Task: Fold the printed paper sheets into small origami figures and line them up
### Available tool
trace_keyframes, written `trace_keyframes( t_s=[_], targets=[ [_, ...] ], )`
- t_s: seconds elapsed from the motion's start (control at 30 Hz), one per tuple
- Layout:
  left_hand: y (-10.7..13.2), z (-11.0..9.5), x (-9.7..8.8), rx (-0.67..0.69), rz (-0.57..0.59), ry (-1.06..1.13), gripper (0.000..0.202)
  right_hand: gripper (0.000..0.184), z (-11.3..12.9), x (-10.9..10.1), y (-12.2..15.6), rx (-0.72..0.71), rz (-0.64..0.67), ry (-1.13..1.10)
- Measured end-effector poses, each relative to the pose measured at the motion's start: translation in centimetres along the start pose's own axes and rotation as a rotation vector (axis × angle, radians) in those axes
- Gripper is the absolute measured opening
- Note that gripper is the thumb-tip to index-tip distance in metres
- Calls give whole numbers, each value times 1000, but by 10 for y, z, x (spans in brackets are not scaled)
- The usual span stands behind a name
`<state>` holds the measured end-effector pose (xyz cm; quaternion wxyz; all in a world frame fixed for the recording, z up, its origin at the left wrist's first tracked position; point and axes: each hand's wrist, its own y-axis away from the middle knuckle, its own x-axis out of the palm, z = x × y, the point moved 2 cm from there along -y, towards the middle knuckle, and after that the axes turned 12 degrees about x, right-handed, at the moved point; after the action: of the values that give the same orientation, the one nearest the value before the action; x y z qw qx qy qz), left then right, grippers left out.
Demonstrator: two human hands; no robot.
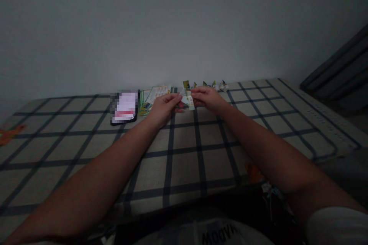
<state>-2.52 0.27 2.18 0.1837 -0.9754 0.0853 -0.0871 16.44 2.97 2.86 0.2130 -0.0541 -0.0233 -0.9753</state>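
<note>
Between my two hands is a small piece of printed paper (pixel 191 102), pale with green and yellow marks. My left hand (pixel 168 106) pinches its left side between thumb and fingers. From the other side, my right hand (pixel 207 98) has its fingertips closed on the upper right edge. Both hands are a little above the checked cloth. Just behind them stand several small folded paper pieces (pixel 214 85) in a row. The dim light hides the finer folds of the held paper.
A tablet or phone with a lit, blurred screen (pixel 125 106) lies left of my hands. Beside it is a stack of printed sheets (pixel 155 95). The checked cloth (pixel 184 160) covers the table up to the wall (pixel 184 26). Dark fabric (pixel 342 72) hangs at the right.
</note>
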Motion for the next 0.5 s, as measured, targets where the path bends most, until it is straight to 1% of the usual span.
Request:
trace_keyframes(
  t_s=[0.1,0.17,0.3,0.4,0.5],
  targets=[
    [-1,0,0,-22,6,52,40,40,-1,2,0,12,91,-49],
    [-2,2,0,-29,12,52,41,41,-1,3,1,22,126,-47],
    [-3,7,-2,-8,0,4,40,39,-2,5,1,32,121,-29],
    [-2,8,-3,48,-69,-53,43,40,-3,6,1,27,117,-15],
    [0,5,-2,68,-114,-133,43,41,-3,6,0,12,121,-5]
  ],
)
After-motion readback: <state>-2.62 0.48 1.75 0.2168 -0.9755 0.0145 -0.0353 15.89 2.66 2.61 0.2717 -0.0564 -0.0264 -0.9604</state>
